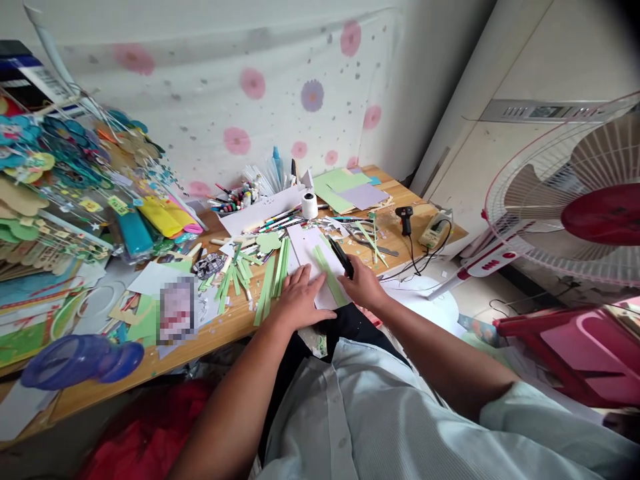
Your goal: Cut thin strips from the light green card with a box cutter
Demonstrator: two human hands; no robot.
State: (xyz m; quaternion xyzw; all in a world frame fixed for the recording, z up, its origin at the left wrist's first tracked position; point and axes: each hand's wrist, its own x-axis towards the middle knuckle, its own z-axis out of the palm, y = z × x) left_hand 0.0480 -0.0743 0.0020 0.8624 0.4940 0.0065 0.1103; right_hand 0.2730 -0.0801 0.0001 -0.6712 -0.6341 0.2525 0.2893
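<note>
Flatly, left hand (299, 298) on white sheet (310, 257), thin green strip (327, 275)

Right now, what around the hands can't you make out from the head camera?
- Black tool in the right hand: its tip is too small to identify.
- White sheet: near edge hidden under the left hand.
- Patch left of the green strips: blurred out.
- Table's near-left corner: cut off by the frame edge.

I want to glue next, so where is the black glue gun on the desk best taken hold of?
Probably by the upright body of the glue gun, coming from above and the near side; its cord trails toward the desk edge, so keep the grip above it.
</note>
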